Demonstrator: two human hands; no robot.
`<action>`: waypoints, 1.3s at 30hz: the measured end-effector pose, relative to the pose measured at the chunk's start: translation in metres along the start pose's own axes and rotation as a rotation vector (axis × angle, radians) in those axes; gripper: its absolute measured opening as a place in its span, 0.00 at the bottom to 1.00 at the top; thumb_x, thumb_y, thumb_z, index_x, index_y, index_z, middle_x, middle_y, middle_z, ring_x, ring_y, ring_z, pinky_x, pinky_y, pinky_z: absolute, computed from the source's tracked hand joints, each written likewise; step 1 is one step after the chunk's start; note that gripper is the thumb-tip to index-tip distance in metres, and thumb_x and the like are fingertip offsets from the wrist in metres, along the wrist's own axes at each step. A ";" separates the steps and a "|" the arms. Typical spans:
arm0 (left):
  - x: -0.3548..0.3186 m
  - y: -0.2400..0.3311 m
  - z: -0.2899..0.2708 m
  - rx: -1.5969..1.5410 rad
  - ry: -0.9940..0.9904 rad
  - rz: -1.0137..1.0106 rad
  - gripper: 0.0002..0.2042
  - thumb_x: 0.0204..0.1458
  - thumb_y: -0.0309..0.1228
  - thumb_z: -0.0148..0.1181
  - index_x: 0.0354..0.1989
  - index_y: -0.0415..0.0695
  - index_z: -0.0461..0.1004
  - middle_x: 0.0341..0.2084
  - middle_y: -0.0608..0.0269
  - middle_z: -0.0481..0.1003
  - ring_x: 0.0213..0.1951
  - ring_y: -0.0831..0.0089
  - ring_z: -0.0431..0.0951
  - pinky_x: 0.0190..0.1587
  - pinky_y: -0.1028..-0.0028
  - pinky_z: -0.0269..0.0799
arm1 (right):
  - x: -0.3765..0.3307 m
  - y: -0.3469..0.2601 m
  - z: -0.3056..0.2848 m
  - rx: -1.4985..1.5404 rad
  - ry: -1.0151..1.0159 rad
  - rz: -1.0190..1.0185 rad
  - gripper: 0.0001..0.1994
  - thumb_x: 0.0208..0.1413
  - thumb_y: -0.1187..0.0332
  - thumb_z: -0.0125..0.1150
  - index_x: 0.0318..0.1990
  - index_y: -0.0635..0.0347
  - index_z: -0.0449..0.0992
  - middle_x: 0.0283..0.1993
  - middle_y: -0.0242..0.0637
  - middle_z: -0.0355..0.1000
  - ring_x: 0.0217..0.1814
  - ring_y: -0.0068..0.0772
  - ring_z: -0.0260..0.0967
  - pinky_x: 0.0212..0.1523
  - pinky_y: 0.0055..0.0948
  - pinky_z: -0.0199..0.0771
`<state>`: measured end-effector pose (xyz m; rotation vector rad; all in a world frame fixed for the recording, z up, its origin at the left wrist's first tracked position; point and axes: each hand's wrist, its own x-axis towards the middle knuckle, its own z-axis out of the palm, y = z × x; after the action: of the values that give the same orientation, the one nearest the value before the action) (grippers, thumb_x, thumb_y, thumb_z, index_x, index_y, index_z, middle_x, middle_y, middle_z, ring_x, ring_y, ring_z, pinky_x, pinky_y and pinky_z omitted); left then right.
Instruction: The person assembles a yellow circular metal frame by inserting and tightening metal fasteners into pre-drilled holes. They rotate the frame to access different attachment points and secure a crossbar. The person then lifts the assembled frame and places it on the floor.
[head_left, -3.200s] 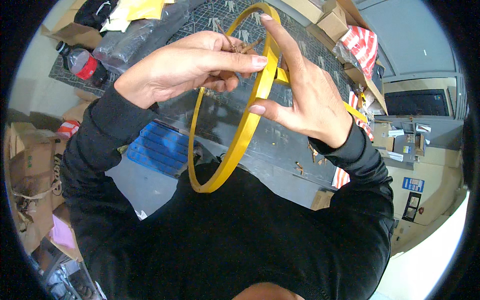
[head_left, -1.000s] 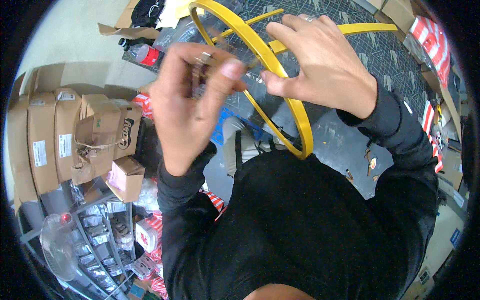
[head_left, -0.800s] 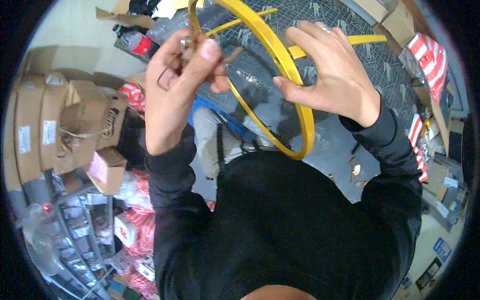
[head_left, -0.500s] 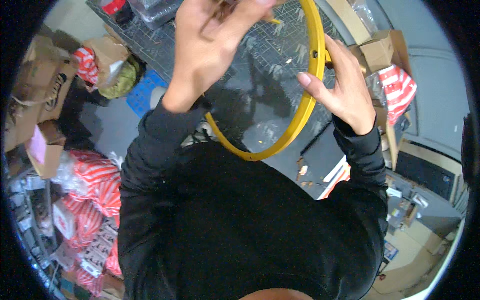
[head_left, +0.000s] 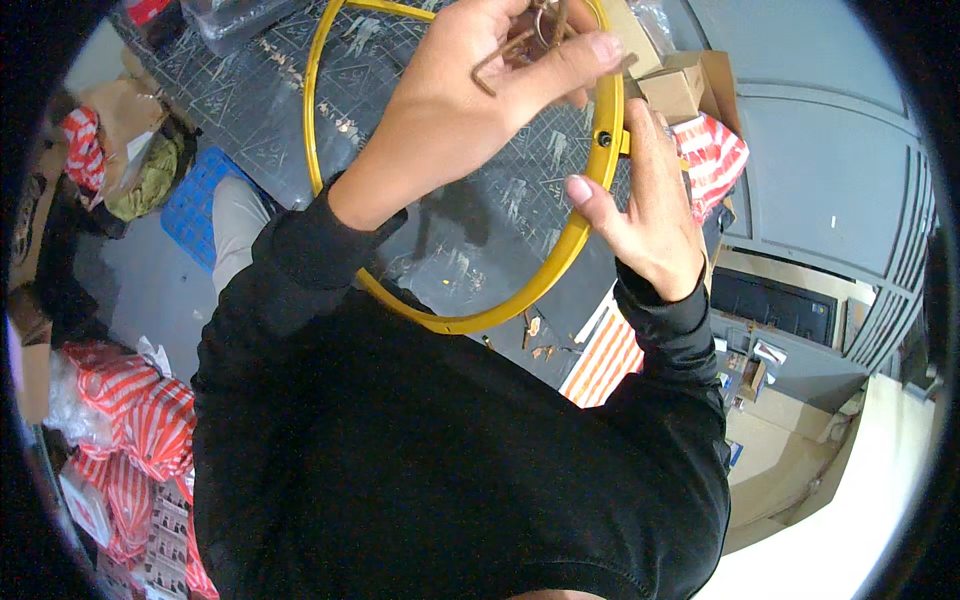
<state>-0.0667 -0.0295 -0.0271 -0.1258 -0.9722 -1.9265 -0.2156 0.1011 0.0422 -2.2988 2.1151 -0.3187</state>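
1. A yellow hoop (head_left: 560, 255) is held up in front of the person's chest, over a dark gridded surface (head_left: 420, 60). Its rim runs from about ten o'clock at the top of the view, down to a low point near six o'clock just above the black top, and up the right side to about one o'clock.
2. A small dark screw (head_left: 603, 139) sits in the hoop's right rim, with a short yellow tab sticking out just beside it.
3. The right hand (head_left: 650, 215) is at three o'clock of the hoop; its thumb presses the inner face of the rim and the fingers lie along the outer side, so it is closed on the hoop.
4. The left hand (head_left: 480, 90) reaches through the ring toward twelve o'clock, fingers pinched shut on a small brown metal fitting (head_left: 535, 25) near the upper rim. I cannot tell whether the fitting touches the hoop.
5. Outward: cardboard boxes (head_left: 685, 85) lie at one o'clock, red-and-white striped packets (head_left: 715, 160) at two o'clock, a blue crate (head_left: 200, 195) at nine o'clock, and more striped packets at seven o'clock.
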 end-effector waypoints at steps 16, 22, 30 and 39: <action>-0.045 0.009 -0.006 -0.156 0.006 -0.653 0.17 0.62 0.45 0.64 0.30 0.43 0.76 0.23 0.66 0.78 0.24 0.79 0.79 0.31 0.80 0.75 | -0.002 -0.011 -0.001 0.051 -0.037 0.024 0.31 0.39 0.56 0.73 0.49 0.65 0.68 0.41 0.49 0.64 0.45 0.53 0.61 0.47 0.47 0.61; -0.051 0.010 0.003 -0.228 0.099 -0.615 0.17 0.63 0.44 0.63 0.29 0.42 0.76 0.22 0.64 0.78 0.24 0.79 0.79 0.31 0.81 0.76 | 0.004 -0.013 0.001 0.073 -0.032 0.029 0.31 0.38 0.57 0.73 0.48 0.65 0.68 0.40 0.48 0.63 0.44 0.54 0.62 0.46 0.47 0.61; -0.054 0.014 0.004 -0.251 0.094 -0.651 0.18 0.63 0.43 0.62 0.25 0.43 0.77 0.21 0.67 0.76 0.22 0.83 0.75 0.29 0.82 0.70 | 0.003 -0.017 -0.003 0.034 -0.058 -0.011 0.31 0.37 0.54 0.74 0.47 0.63 0.70 0.40 0.46 0.64 0.44 0.52 0.63 0.45 0.46 0.59; -0.055 0.013 0.008 -0.208 0.103 -0.585 0.13 0.66 0.41 0.59 0.33 0.47 0.74 0.24 0.71 0.73 0.24 0.83 0.72 0.29 0.81 0.65 | 0.003 -0.020 -0.003 0.040 -0.065 0.032 0.32 0.37 0.53 0.74 0.47 0.63 0.70 0.41 0.46 0.65 0.45 0.51 0.63 0.46 0.46 0.59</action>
<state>-0.0285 0.0110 -0.0387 0.1560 -0.7888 -2.5403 -0.1965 0.1001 0.0480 -2.2203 2.0929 -0.2797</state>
